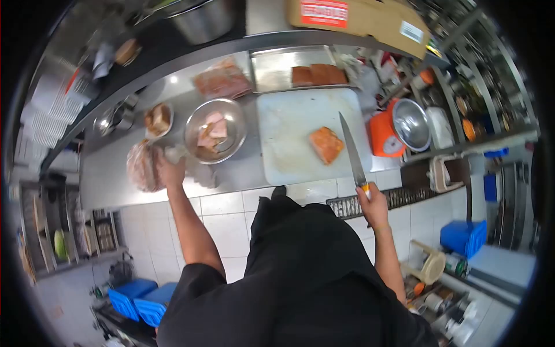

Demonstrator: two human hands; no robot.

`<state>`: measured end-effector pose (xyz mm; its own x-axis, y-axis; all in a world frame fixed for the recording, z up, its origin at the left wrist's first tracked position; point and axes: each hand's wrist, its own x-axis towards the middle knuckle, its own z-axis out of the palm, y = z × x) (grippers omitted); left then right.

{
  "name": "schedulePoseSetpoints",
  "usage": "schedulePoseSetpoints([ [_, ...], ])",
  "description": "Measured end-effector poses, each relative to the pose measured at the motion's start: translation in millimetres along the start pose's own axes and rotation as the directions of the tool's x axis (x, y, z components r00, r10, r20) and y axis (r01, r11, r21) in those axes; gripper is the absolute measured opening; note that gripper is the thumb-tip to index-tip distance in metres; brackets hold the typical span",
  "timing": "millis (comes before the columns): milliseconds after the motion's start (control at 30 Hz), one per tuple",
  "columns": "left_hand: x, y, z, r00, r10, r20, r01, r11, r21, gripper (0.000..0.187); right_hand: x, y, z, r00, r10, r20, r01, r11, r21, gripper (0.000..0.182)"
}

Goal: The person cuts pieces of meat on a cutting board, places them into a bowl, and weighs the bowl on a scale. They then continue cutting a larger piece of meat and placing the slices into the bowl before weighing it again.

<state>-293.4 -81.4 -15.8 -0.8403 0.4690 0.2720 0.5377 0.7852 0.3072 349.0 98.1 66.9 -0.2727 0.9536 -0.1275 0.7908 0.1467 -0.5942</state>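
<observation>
In my right hand (374,206) is a long kitchen knife (352,151), gripped by its handle, its blade over the right edge of the white cutting board (283,139). A browned, orange-pink block of meat or fish (326,145) lies on the board, left of the blade. My left hand (170,172) is at a plastic-wrapped bundle of pinkish meat (144,166) on the steel counter; its fingers are blurred and partly hidden. Close to that hand is a steel bowl (236,149) with pale pink pieces (214,128) inside.
Behind the board, a metal tray (272,69) bears reddish-brown blocks (319,75). A bagged slab of meat (222,80) lies beside it. An orange scale (384,130) with a steel bowl (411,124) stands at right. A small bowl (168,122) holds browned food. A cardboard box (370,23) sits above.
</observation>
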Motion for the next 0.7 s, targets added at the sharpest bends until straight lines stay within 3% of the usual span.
schedulePoseSetpoints([
  [100,-32.6,83.2,-41.5,0.951,0.031,-0.306,-0.041,0.999,-0.027,0.067,18.3,9.4,2.0,0.998,0.053,-0.037,-0.059,0.979,-0.195,0.039],
  [200,-68.8,177.5,-52.2,0.928,0.232,-0.292,-0.328,0.882,-0.338,0.047,30.3,2.0,1.4,0.998,0.063,0.018,-0.055,0.955,-0.291,0.040],
  [267,-105.8,246.6,-42.5,0.856,0.440,-0.270,-0.512,0.657,-0.553,0.038,24.5,-6.4,6.3,0.996,0.063,0.061,-0.041,0.952,-0.305,0.040],
  [333,-139.7,304.7,-20.5,0.796,0.603,-0.049,-0.457,0.547,-0.701,0.041,14.0,-9.5,17.8,0.994,0.074,0.083,-0.045,0.952,-0.304,0.039],
  [400,-165.4,345.0,7.4,0.697,0.717,0.007,-0.544,0.535,-0.647,0.045,-3.5,-10.6,25.1,0.992,0.091,0.089,-0.063,0.958,-0.278,0.038],
  [500,-178.7,374.5,41.5,0.605,0.774,0.186,-0.518,0.560,-0.647,0.044,-26.9,-16.8,28.6,0.987,0.138,0.079,-0.116,0.965,-0.237,0.035],
  [600,-173.3,378.0,54.3,0.594,0.784,0.179,-0.530,0.549,-0.646,0.044,-35.5,-24.3,26.6,0.982,0.173,0.070,-0.157,0.969,-0.193,0.033],
  [700,-173.5,375.2,48.2,0.581,0.796,0.170,-0.558,0.541,-0.629,0.042,-33.4,-36.5,20.2,0.996,0.085,-0.020,-0.087,0.983,-0.164,0.031],
])
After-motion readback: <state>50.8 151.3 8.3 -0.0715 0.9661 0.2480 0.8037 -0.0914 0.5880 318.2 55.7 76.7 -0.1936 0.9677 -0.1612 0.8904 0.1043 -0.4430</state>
